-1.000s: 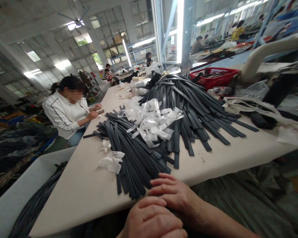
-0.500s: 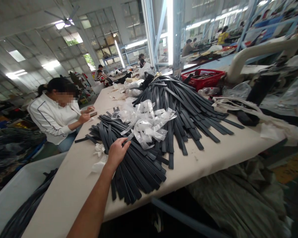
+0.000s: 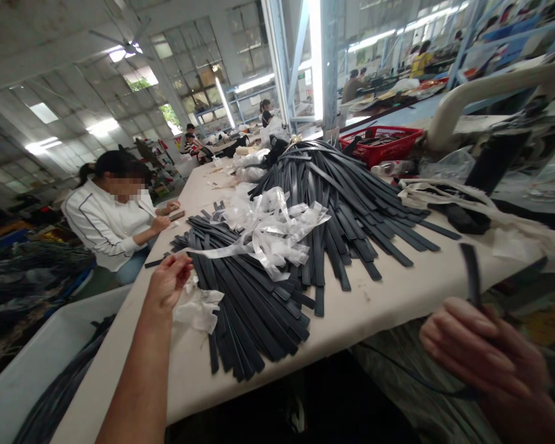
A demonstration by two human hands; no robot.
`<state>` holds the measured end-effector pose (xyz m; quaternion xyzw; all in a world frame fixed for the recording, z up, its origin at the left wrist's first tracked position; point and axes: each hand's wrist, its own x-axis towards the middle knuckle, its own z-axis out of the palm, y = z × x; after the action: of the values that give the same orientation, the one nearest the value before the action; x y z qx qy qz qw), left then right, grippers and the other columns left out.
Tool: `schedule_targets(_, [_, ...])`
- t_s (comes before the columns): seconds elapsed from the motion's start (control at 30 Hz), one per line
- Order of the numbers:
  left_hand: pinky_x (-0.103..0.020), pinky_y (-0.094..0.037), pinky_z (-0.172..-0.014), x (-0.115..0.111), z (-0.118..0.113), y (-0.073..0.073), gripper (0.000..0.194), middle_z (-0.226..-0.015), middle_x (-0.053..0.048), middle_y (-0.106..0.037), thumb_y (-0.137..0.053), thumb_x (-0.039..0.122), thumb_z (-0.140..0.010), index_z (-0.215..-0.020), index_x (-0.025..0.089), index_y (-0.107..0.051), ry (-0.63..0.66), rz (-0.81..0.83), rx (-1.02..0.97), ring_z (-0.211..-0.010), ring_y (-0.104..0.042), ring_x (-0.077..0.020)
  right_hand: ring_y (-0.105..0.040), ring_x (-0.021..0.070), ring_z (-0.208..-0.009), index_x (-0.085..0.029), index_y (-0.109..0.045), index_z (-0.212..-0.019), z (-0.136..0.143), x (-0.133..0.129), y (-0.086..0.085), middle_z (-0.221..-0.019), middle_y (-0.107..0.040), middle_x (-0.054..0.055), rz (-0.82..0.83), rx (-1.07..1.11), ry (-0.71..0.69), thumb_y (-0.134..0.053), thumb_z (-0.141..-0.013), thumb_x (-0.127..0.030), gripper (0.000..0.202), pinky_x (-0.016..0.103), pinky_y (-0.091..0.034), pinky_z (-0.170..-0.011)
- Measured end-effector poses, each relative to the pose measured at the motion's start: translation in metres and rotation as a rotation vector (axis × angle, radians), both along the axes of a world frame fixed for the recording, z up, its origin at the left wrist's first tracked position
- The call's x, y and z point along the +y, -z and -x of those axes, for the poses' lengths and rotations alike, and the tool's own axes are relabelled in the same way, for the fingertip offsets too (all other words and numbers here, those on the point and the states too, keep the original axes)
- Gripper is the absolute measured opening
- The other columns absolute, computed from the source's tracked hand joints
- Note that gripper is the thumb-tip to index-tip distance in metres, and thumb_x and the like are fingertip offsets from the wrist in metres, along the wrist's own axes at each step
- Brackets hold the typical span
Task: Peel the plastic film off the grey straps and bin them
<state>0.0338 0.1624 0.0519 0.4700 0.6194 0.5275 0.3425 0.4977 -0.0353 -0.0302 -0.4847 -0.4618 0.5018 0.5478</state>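
Observation:
My left hand is closed in a pinch on the end of a clear plastic strip, which stretches right into a heap of crumpled clear strips. Beneath that heap fans a pile of flat black straps on the table. A larger bundle of black straps spreads behind it to the right. At the lower right, my right hand is closed around a black strap. One end of this strap stands up above the fist, and a thin length trails down to the left.
A beige-covered table runs away from me. At its left a co-worker in a white jacket sits holding a small object. A white bin with black straps stands at lower left. Farther back are a red basket and a thick pipe.
My left hand has moved left from the black straps, drawing a clear plastic strip out of the heap. My right hand has come into view at the lower right, holding a black strap.

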Motion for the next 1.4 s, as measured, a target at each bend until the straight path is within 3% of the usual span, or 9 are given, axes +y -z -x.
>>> schedule_targets(0.1, [-0.015,-0.048,-0.052,-0.064,0.014,0.006,0.047,-0.060,0.007,-0.058,-0.088,0.041,-0.050,-0.071,0.020,-0.052,-0.077,-0.021,-0.205,-0.052,-0.053,-0.0064,-0.021,0.0027,-0.024,-0.024,-0.046,-0.066,0.051,0.011,0.000,-0.048,-0.042,-0.006,0.172,0.454,-0.199,-0.052,-0.089,-0.068,0.049,0.018,-0.026,-0.027])
schedule_targets(0.17, [-0.015,-0.050,-0.054,-0.112,0.003,0.026,0.051,-0.065,0.005,-0.063,-0.094,0.033,-0.042,-0.077,0.018,-0.061,-0.066,0.065,-0.450,-0.055,-0.055,-0.0067,-0.050,0.0079,-0.038,-0.021,-0.056,-0.073,0.088,0.018,0.003,-0.067,-0.062,0.002,0.241,0.561,-0.380,-0.059,-0.086,-0.065,0.046,0.019,-0.042,-0.037])
schedule_targets(0.23, [-0.016,-0.049,-0.053,-0.156,-0.019,0.052,0.048,-0.063,0.005,-0.061,-0.096,0.031,-0.045,-0.076,0.017,-0.062,-0.025,0.176,-0.534,-0.052,-0.053,-0.0066,-0.070,0.0180,-0.073,-0.018,-0.066,-0.082,0.121,0.022,0.006,-0.098,-0.071,0.012,0.275,0.556,-0.554,-0.061,-0.087,-0.062,0.045,0.025,-0.056,-0.055])
schedule_targets(0.33, [-0.018,-0.046,-0.057,-0.201,-0.055,0.084,0.037,-0.061,0.004,-0.060,-0.090,0.038,-0.060,-0.073,0.017,-0.062,0.095,0.256,-0.507,-0.055,-0.053,-0.0078,-0.064,0.0281,-0.113,-0.014,-0.074,-0.094,0.159,0.023,0.008,-0.131,-0.062,0.018,0.282,0.502,-0.768,-0.059,-0.091,-0.059,0.047,0.034,-0.060,-0.078])
schedule_targets(0.43, [-0.021,-0.047,-0.063,-0.221,-0.078,0.097,0.030,-0.064,0.003,-0.061,-0.084,0.040,-0.069,-0.075,0.018,-0.064,0.209,0.269,-0.422,-0.061,-0.056,-0.0103,-0.066,0.0245,-0.106,-0.014,-0.074,-0.104,0.182,0.025,0.004,-0.127,-0.064,0.015,0.227,0.443,-0.850,-0.058,-0.093,-0.056,0.047,0.035,-0.057,-0.084])
schedule_targets(0.67, [-0.025,-0.050,-0.065,-0.220,-0.093,0.091,0.025,-0.070,-0.001,-0.071,-0.081,0.039,-0.071,-0.080,0.018,-0.072,0.401,0.366,-0.339,-0.065,-0.063,-0.0152,-0.058,0.0128,-0.070,-0.013,-0.073,-0.098,0.188,0.042,-0.012,-0.084,-0.066,0.003,0.069,-0.039,-0.615,-0.056,-0.094,-0.050,0.041,0.023,-0.050,-0.063])
schedule_targets(1.0, [-0.031,-0.052,-0.080,-0.196,-0.088,0.087,0.025,-0.086,-0.007,-0.078,-0.073,0.042,-0.080,-0.086,0.018,-0.080,0.680,0.437,-0.118,-0.082,-0.070,-0.0219,-0.058,0.0117,-0.070,-0.013,-0.072,-0.095,0.178,0.052,-0.019,-0.085,-0.064,0.003,-0.151,-0.394,-0.608,-0.047,-0.098,-0.026,0.029,0.020,-0.046,-0.060])
schedule_targets(1.23, [-0.026,-0.054,-0.071,-0.181,-0.104,0.100,0.038,-0.071,-0.001,-0.073,-0.089,0.049,-0.059,-0.069,0.017,-0.072,0.359,0.366,-0.528,-0.067,-0.066,-0.0140,-0.059,0.0107,-0.057,-0.014,-0.067,-0.087,0.157,0.039,-0.018,-0.070,-0.060,0.001,-0.115,-0.237,-0.459,-0.045,-0.099,-0.037,0.035,0.021,-0.046,-0.055])
schedule_targets(1.4, [-0.026,-0.058,-0.069,-0.170,-0.116,0.095,0.041,-0.083,-0.002,-0.077,-0.091,0.048,-0.058,-0.078,0.018,-0.070,0.234,0.350,-0.693,-0.074,-0.071,-0.0154,-0.051,0.0107,-0.054,-0.016,-0.058,-0.065,0.137,0.006,-0.014,-0.065,-0.055,0.001,-0.284,-0.439,-0.542,-0.045,-0.098,-0.030,0.038,0.021,-0.039,-0.052])
